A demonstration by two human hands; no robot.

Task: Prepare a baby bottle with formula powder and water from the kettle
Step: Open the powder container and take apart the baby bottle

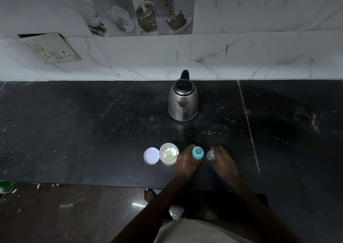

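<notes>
Bottle stands upright on the black counter, toward its front edge, blue collar and teat on top. Left hand wraps the body, fingers closed round it from the left side.

Just right of the bottle: clear cap. Right hand is at it, fingertips curled on it in what looks like a pinch; the light is too dim to be sure it is gripped and not merely touched.

Just left of the bottle: open formula jar, pale powder inside, almost against the back of the left hand. Lid lies flat beyond the jar, farther left.

Well behind the bottle: steel kettle, spout facing the person.

Risks, as judged:
- Unscrewing the collar twists the left hand next to the open jar; a nudge could tip it and spill powder.
- The cap is light and rounded, so set down loosely it may roll toward the front edge.
- The bottle neck is narrow. Kettle water poured fast could overshoot onto the holding fingers and scald them.
- Tall bottle, small base: once released it topples easily.
</notes>
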